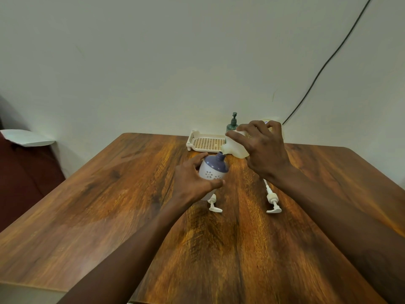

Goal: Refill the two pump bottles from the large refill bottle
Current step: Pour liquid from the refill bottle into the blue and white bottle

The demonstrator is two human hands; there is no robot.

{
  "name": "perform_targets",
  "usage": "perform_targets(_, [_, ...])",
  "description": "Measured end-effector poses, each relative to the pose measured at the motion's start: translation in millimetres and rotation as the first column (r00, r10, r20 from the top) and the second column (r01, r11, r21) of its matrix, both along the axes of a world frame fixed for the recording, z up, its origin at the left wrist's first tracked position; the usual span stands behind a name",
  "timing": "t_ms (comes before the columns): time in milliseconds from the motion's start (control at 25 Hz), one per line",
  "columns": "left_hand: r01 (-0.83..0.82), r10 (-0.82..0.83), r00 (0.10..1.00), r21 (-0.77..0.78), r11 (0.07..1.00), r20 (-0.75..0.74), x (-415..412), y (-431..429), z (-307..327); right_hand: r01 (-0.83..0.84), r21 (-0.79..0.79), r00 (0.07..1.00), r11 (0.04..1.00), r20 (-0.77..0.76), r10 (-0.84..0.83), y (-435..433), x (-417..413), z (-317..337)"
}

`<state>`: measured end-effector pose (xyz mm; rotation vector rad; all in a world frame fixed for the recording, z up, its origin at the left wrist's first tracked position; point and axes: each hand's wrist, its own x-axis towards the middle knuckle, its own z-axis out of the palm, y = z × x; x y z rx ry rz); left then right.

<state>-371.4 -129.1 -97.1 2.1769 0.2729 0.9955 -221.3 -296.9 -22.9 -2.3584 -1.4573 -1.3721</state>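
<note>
My left hand (192, 178) grips a white pump bottle (213, 170) with a purple top and flower pattern, its pump removed and its neck open. My right hand (265, 148) holds the large translucent refill bottle (235, 145) tipped down to the left, its mouth touching the purple neck. Two white pump heads lie on the wooden table (109, 205): one (213, 205) just in front of the held bottle, the other (272, 200) under my right wrist. A dark green pump bottle (232, 123) stands at the back by the wall, its pump on.
A cream perforated tray (206, 142) sits at the table's far edge, left of the green bottle. A black cable (324, 69) runs down the wall at right. A dark red seat with a white sheet (26, 139) is off the table's left side.
</note>
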Motion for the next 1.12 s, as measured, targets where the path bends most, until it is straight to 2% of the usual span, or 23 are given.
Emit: perform_targets(1120, [-0.021, 0.021, 1.0, -0.008, 1.0, -0.018, -6.8, -0.4, 1.7, -0.011, -0.066, 0.999, 0.998, 0.042, 0.013, 9.2, -5.4, 11.1])
